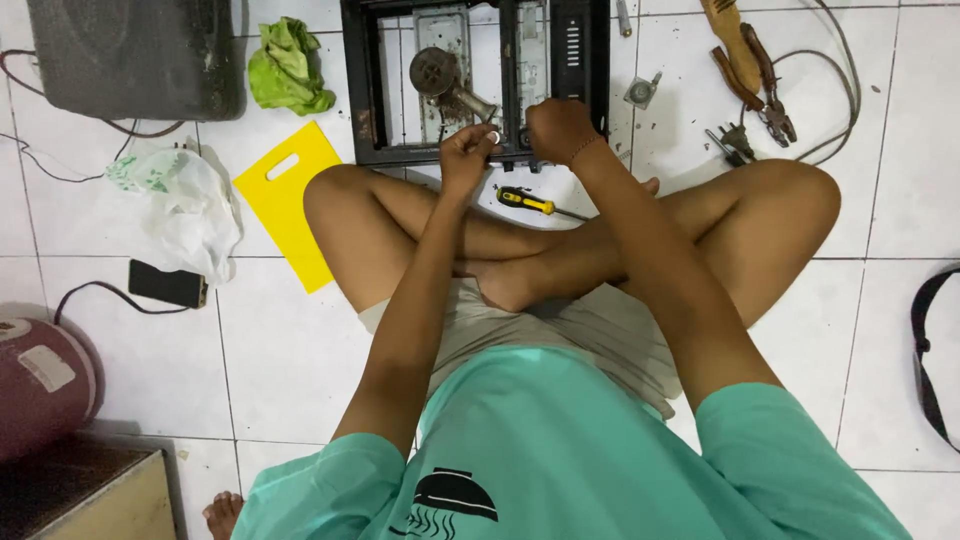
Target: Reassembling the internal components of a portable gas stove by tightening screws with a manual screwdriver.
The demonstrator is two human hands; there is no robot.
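Two hands work at one black metal stove frame (575,60): left hand (468,155) pinches its front edge, right hand (560,128) is fisted there. One yellow-handled screwdriver (527,201) lies beside.

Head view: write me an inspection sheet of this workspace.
Surface: white tiled floor, specks of debris near the frame.
Job's things: opened black stove frame with rusty burner; yellow-handled screwdriver lying by the feet.
Clutter: yellow cutting board, green rag, white plastic bag, pliers, phone.
Hands: left hand and right hand both at the frame's front edge; what they grip is unclear.
Cables: grey cord with plug; black phone cable.
Surroundings: maroon appliance, black strap.
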